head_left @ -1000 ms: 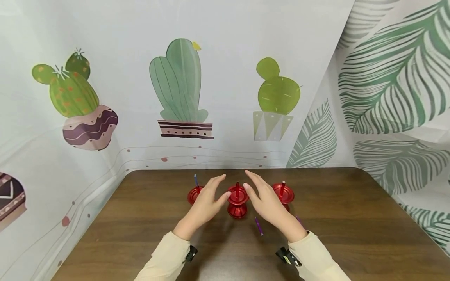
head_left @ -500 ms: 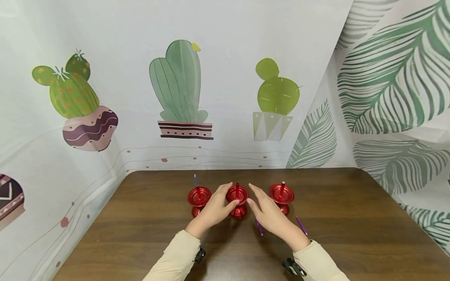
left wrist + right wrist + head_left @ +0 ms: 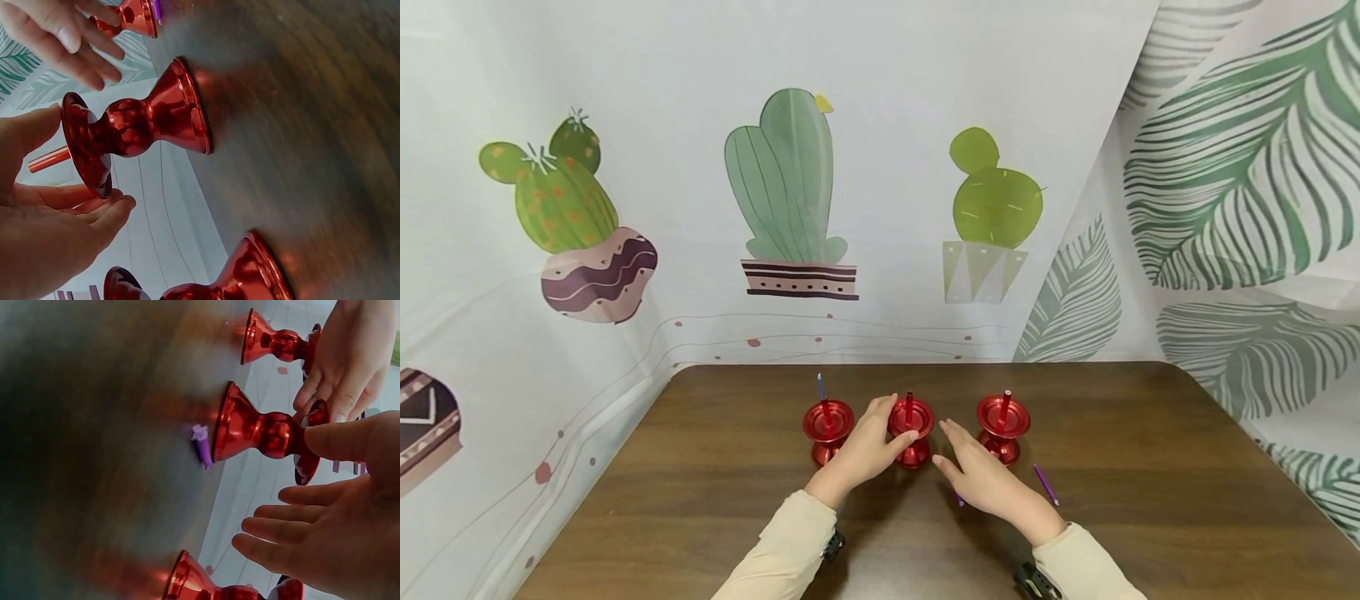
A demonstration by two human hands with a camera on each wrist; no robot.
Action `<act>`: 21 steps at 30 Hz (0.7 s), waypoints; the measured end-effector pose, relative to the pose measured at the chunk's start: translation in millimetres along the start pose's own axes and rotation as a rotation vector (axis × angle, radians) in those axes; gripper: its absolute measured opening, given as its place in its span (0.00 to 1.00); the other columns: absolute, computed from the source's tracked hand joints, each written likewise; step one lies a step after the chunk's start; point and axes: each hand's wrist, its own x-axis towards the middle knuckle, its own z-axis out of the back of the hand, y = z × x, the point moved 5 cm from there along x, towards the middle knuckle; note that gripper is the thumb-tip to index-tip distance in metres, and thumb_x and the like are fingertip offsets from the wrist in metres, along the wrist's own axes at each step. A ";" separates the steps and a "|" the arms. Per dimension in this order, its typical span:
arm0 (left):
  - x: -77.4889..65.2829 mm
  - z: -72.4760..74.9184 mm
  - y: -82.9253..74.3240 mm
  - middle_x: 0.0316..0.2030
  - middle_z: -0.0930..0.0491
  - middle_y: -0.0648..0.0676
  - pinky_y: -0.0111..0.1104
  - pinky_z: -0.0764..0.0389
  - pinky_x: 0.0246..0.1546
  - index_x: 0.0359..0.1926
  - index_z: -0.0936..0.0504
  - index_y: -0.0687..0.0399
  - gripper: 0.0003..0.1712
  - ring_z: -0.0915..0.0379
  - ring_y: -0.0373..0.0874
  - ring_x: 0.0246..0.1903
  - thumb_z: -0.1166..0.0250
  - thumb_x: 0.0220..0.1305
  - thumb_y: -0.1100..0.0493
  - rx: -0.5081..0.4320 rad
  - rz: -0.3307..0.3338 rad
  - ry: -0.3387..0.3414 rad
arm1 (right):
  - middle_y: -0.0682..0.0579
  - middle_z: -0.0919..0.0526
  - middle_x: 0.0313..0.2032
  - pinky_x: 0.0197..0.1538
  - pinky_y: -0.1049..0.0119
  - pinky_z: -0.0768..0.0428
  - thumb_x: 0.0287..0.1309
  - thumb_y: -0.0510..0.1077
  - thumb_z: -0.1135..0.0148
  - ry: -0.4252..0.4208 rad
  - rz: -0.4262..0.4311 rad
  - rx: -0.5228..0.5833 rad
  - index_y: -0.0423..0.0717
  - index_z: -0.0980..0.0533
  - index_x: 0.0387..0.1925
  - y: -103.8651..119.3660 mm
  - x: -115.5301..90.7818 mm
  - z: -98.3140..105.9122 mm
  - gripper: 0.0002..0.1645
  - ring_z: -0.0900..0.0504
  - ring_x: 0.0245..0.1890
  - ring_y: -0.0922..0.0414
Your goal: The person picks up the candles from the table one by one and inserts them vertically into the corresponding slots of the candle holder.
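Note:
Three shiny red candle holders stand in a row, each with a dish and a central tube. My left hand [image 3: 867, 446] holds the middle candle holder [image 3: 134, 125] by its dish rim, thumb on one side and fingers on the other. That holder's tube carries no candle. My right hand [image 3: 988, 479] hovers to its right with fingers extended and nothing in them, near the right candle holder [image 3: 1002, 421]. A thin blue candle [image 3: 822, 387] stands upright in the left candle holder [image 3: 824, 423]. One purple candle [image 3: 201, 446] lies by the middle holder's base, partly hidden by my right hand in the head view.
Another purple candle [image 3: 1046, 485] lies on the brown wooden table [image 3: 1150, 500], right of my right hand. Behind the table's back edge hangs a white cloth [image 3: 895, 167] printed with cacti and leaves.
Both hands have come down toward the table. My left hand has moved right and taken hold of the middle candle holder's rim; my right hand has drawn away from it, to the right.

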 end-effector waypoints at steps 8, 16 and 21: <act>1.6 -2.6 4.2 0.64 0.37 0.69 0.49 0.30 0.59 0.67 0.41 0.74 0.40 0.35 0.60 0.62 0.38 0.67 0.51 -0.007 0.045 0.008 | 0.28 0.40 0.66 0.64 0.39 0.39 0.63 0.43 0.38 0.105 -0.041 -0.031 0.25 0.38 0.64 -7.6 -5.1 -7.4 0.35 0.40 0.66 0.34; 2.3 -4.2 7.6 0.62 0.35 0.69 0.48 0.29 0.58 0.66 0.39 0.75 0.40 0.33 0.59 0.60 0.37 0.65 0.50 -0.005 0.056 0.012 | 0.26 0.39 0.64 0.65 0.39 0.41 0.57 0.45 0.33 0.208 -0.112 -0.147 0.22 0.34 0.59 -14.2 -11.5 -12.2 0.38 0.42 0.67 0.33; 3.0 -3.8 6.9 0.61 0.35 0.69 0.48 0.29 0.59 0.66 0.39 0.75 0.40 0.33 0.59 0.60 0.36 0.65 0.51 -0.017 0.057 0.008 | 0.26 0.31 0.59 0.62 0.40 0.35 0.51 0.44 0.28 0.174 -0.060 -0.273 0.25 0.28 0.51 -12.3 -11.2 -13.2 0.32 0.33 0.62 0.33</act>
